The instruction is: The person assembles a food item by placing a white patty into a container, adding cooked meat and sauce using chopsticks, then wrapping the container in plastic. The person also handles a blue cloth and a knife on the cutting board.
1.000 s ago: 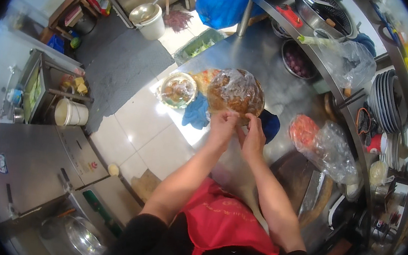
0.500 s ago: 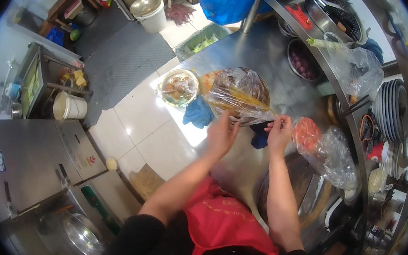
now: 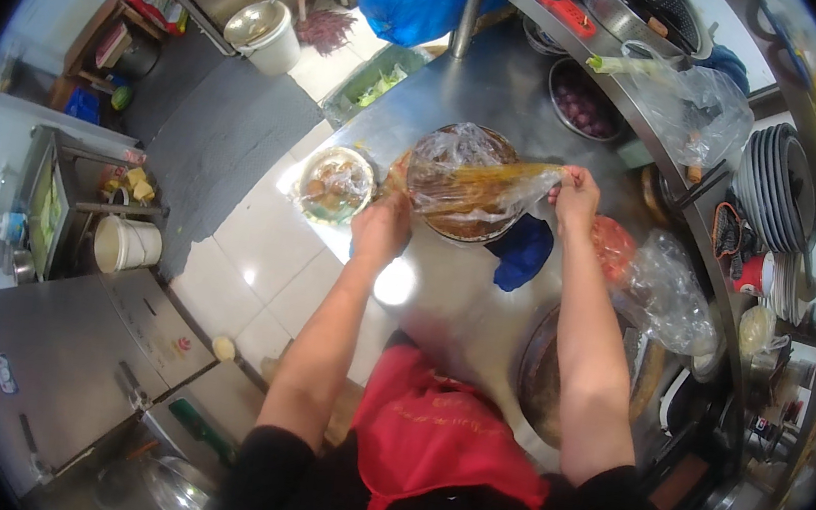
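Observation:
A round pot (image 3: 467,230) of something brown stands on the steel table, with clear plastic film (image 3: 506,188) streaked yellow-brown across its top. My right hand (image 3: 577,196) pinches the gathered film right of the pot and pulls it taut. At the pot's left side, my left hand (image 3: 383,227) is closed at the film's other edge; its fingertips are partly hidden. Just left of that hand sits a pale bowl (image 3: 336,184) with food in it. A dark blue cloth (image 3: 525,255) lies at the pot's lower right.
Beside my right forearm lies a clear bag (image 3: 670,295) with red contents. A round wooden board (image 3: 556,373) is near me on the right. Beyond the pot stands a bowl of dark round pieces (image 3: 583,104). A steel shelf with stacked plates (image 3: 773,191) runs along the right.
My hands have moved apart, stretching the film across the pot. The left hand went left, covering where the light blue cloth lay. More of the pot and dark blue cloth shows.

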Tool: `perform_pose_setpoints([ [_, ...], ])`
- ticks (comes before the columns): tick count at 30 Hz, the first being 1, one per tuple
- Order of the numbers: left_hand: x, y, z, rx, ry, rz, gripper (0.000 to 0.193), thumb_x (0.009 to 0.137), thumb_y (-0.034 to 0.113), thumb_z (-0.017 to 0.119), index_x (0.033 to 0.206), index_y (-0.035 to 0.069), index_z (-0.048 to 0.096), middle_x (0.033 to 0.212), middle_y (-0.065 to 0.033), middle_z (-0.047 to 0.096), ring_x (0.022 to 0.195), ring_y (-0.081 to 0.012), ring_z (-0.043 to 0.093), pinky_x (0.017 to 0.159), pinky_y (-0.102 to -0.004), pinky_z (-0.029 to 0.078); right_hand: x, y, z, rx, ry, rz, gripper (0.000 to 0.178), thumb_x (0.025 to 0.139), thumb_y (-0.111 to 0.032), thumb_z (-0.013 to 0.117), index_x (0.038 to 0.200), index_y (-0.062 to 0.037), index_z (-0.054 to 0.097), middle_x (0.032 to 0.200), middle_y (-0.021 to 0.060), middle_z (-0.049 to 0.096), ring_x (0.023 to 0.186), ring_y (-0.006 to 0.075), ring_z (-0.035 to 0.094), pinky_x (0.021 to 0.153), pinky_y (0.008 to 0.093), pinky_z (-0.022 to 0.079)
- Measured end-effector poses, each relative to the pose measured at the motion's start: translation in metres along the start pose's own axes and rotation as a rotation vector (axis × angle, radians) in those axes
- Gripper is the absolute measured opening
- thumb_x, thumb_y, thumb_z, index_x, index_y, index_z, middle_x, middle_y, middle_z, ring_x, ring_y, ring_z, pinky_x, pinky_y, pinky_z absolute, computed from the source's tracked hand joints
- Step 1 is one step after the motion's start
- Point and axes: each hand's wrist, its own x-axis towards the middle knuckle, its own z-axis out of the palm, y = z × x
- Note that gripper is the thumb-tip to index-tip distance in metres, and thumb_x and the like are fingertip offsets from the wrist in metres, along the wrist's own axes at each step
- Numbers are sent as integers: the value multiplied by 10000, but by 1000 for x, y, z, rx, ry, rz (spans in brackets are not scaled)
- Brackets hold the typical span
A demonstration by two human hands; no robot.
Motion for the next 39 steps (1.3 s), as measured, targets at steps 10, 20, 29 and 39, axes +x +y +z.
perform_pose_setpoints([
  [10,98,22,-34,-45,280,-15,146,977,244,603,987,109,658,794,-160,711,792,-399,691,705,-499,527,57,10,13,29,-24,148,85,1012,-64,598,1004,-12,665,860,64,685,602,143,654,518,277,548],
  [20,170,0,-29,-11,294,-123,154,928,253,652,965,110,694,899,-136,738,884,-367,708,781,-478,544,98,24,50,87,-85,176,103,997,-50,603,1038,10,677,849,85,692,702,185,705,600,293,584],
  [29,226,-61,8,-317,50,-116,218,859,126,731,1031,6,675,794,-138,701,714,-294,691,685,-410,549,15,33,-14,-597,-245,-150,399,981,-178,682,1304,40,597,1229,186,649,1087,290,686,946,383,551],
  [39,152,52,-42,99,-209,722,180,846,170,741,980,61,692,1070,-121,630,1073,-342,575,934,-458,487,-105,72,-12,-990,-50,-130,476,824,-111,777,1265,-24,623,1127,197,631,1140,408,559,1018,463,466],
])
